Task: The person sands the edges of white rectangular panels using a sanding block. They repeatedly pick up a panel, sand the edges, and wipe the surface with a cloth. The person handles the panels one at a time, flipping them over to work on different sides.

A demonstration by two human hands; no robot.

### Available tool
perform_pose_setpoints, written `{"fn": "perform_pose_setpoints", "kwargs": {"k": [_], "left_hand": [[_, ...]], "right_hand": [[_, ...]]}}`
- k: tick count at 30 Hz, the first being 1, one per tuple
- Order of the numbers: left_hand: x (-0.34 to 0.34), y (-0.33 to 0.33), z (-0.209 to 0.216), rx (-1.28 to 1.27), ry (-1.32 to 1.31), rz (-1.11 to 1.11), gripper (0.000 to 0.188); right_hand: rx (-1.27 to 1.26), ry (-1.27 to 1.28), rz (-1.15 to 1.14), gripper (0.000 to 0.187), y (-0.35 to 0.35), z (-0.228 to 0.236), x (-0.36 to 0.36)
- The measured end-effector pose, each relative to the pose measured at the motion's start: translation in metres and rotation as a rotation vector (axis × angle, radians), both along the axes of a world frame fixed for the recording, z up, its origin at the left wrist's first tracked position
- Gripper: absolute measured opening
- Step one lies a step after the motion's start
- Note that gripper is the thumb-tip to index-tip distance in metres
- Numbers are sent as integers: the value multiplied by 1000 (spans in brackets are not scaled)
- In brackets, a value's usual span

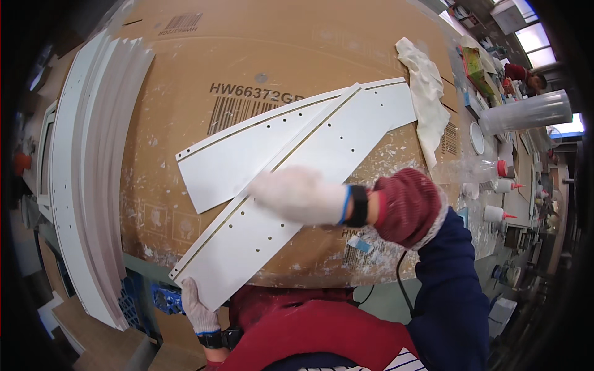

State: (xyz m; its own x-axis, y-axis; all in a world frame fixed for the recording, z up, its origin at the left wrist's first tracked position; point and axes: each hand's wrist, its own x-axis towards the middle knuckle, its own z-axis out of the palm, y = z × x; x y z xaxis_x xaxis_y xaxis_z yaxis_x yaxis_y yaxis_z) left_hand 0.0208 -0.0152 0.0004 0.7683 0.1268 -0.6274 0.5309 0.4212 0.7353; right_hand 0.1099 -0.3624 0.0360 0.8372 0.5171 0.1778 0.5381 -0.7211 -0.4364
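Note:
Crossing the cardboard at a slant is a long white panel [331, 139] with drilled holes and a narrow groove along one edge. It lies partly over a second white panel [229, 154] of similar make. At the near lower end, my left hand [199, 311], in a white knit glove, grips the upper panel's corner; some of its fingers are hidden under the board. My right hand [297, 195], gloved too, is over the middle of the same panel by its grooved edge. Motion smears its fingers, so whether it holds anything is hidden.
A stack of white panels [93, 179] stands along the left. To the right lie a crumpled white cloth [427, 93], a clear plastic cylinder [526, 113] and several red-tipped glue bottles [495, 213]. Cardboard [167, 235] covers the table. Another person [520, 74] is at far right.

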Motion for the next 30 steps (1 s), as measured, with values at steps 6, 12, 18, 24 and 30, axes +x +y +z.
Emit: {"fn": "perform_pose_setpoints", "kwargs": {"k": [6, 12, 18, 24, 30], "left_hand": [[-2, 2, -1, 7, 34, 38, 33], [0, -1, 0, -49, -18, 0, 35], [-3, 4, -5, 19, -16, -7, 37], [-8, 16, -19, 187, -21, -41, 38], [-18, 26, -34, 593, -265, -255, 35]], "right_hand": [[-42, 14, -172, 20, -41, -6, 19], [-447, 43, -905, 15, -197, 10, 53], [-331, -39, -607, 13, -143, 23, 45], [-492, 51, -1007, 9, -222, 11, 46], [-229, 142, -892, 15, -173, 65, -6]]}}
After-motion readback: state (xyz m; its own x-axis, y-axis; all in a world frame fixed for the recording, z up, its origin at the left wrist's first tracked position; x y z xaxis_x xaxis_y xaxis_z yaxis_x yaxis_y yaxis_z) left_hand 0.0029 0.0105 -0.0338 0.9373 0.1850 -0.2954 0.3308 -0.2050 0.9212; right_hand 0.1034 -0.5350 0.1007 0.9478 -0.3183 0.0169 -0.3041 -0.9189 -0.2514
